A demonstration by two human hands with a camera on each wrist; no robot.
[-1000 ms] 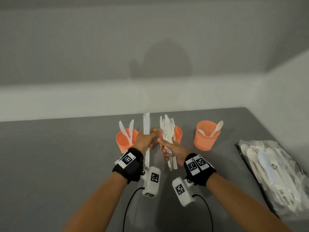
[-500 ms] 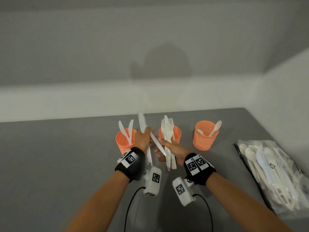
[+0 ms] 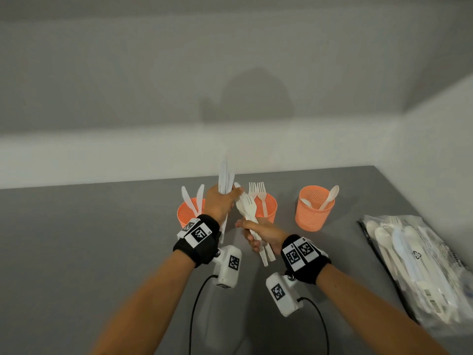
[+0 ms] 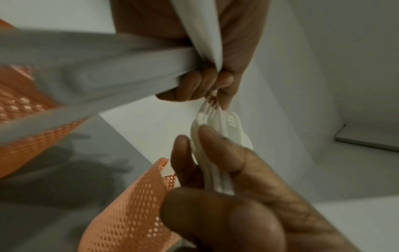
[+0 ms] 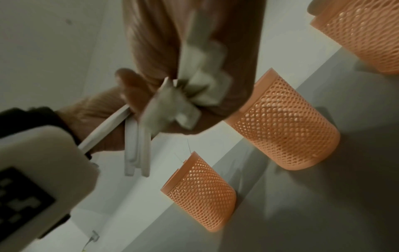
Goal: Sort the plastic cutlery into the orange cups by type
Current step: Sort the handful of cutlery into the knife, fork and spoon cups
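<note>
Three orange mesh cups stand in a row: the left cup (image 3: 186, 216) holds two knives, the middle cup (image 3: 268, 208) holds forks, and the right cup (image 3: 313, 211) holds two spoons. My left hand (image 3: 222, 203) grips a bundle of white knives (image 3: 225, 178) upright above the gap between the left and middle cups. My right hand (image 3: 261, 234) grips a mixed bundle of forks and other cutlery (image 3: 247, 208), tilted to the left. The left fingertips (image 4: 207, 81) touch the top of that bundle (image 4: 215, 126).
A clear plastic bag of white cutlery (image 3: 414, 265) lies at the table's right edge by the side wall. The grey table (image 3: 89, 252) ends at the back wall just behind the cups. Black cables hang from both wrist cameras.
A knife passed from the right-hand bundle into my left hand. The left hand then straightened its knives and reached back to the right bundle, which tilted left and dropped, uncovering the middle cup's forks.
</note>
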